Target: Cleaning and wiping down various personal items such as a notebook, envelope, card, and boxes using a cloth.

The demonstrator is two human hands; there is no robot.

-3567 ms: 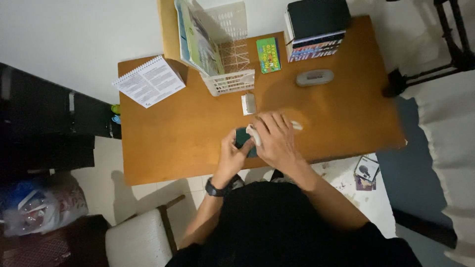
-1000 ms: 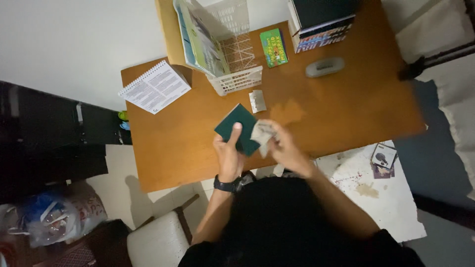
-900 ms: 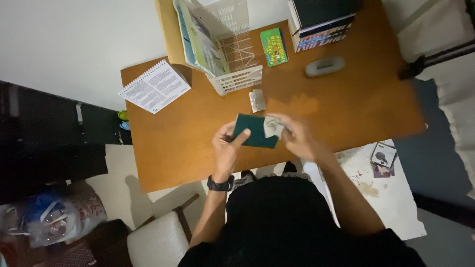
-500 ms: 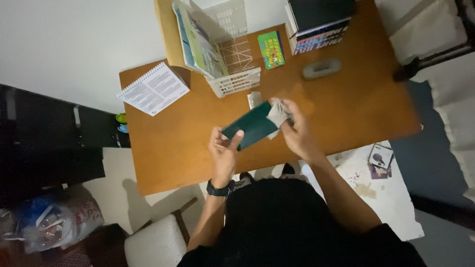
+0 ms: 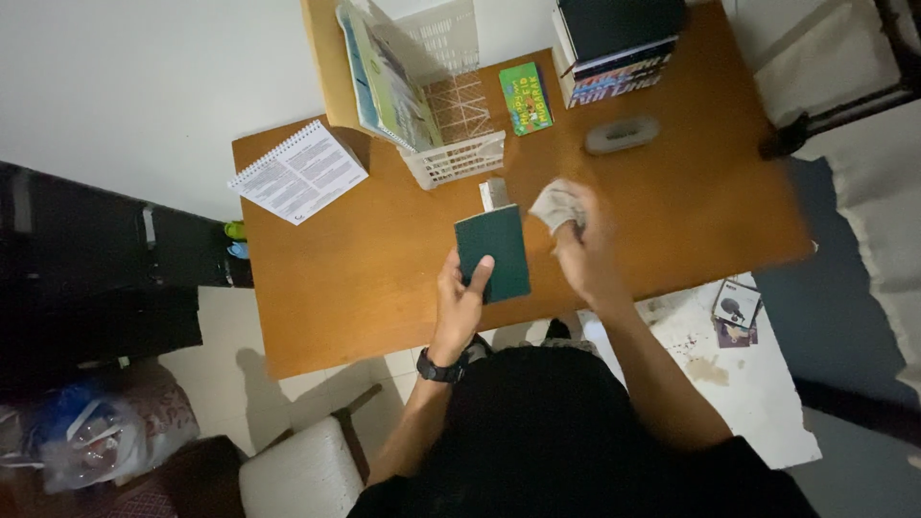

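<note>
Since half a second ago, the flat dark green rectangular booklet point(image 5: 493, 252) has been turned from a slant to nearly upright, and the crumpled pale grey cloth point(image 5: 557, 204) has been lifted off its cover to just beside its upper right corner.

Left to right: a white spiral-bound printed notepad point(image 5: 299, 171) lies at the left edge of the orange-brown wooden desk point(image 5: 691, 201). A white plastic lattice basket point(image 5: 453, 153) with leaning papers stands behind the middle, a small white folded card point(image 5: 493, 192) just in front of it. A green printed card point(image 5: 525, 98), a grey oblong case point(image 5: 622, 134) and a stack of dark books point(image 5: 614, 43) are set further right.

The left hand point(image 5: 459, 305) is closed on the booklet's lower edge, thumb pressed on the cover, fingers hidden beneath. Only that lower end is gripped, so the booklet could tip or slip onto the desk if pressure is put near its top. It could also fall open, since the far edge is unsupported. The right hand point(image 5: 585, 251) is bunched around the cloth, which is held at the fingertips. A loose fold could snag the small card behind it.

The booklet is held above the desk's near middle, directly above the left hand and just left of the right hand, apart from the cloth.
</note>
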